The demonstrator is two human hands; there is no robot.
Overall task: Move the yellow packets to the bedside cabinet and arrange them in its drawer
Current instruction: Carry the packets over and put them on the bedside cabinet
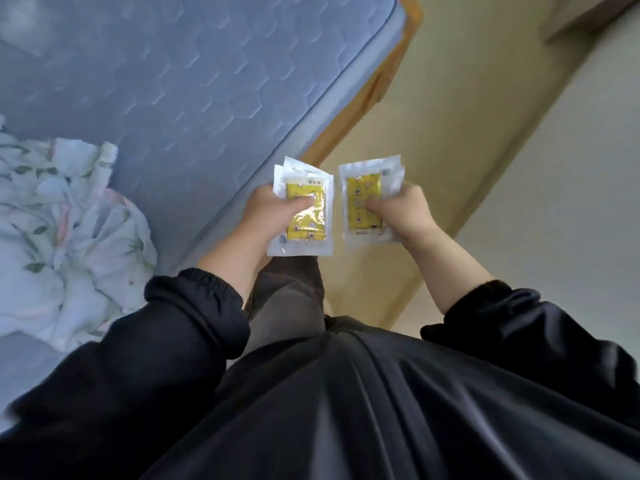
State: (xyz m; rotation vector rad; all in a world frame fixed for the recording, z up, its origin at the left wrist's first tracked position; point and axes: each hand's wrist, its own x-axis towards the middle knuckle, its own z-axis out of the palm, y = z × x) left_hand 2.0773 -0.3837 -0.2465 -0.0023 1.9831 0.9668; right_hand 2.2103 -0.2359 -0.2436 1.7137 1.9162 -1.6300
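Both forearms reach toward 12, sleeves pushed up. L hand [270, 213] at 11, thumb on top, grips left packet stack [306, 240]; R hand [405, 209] at 1 grips right packet stack [363, 178] likewise. Hands level, apart.

A blue quilted mattress [180, 81] (wooden-framed) stands beside pale beige floor [433, 116].

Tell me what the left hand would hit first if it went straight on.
Probably the edge of the mattress, just beyond the left hand and its packets; depth is unclear.
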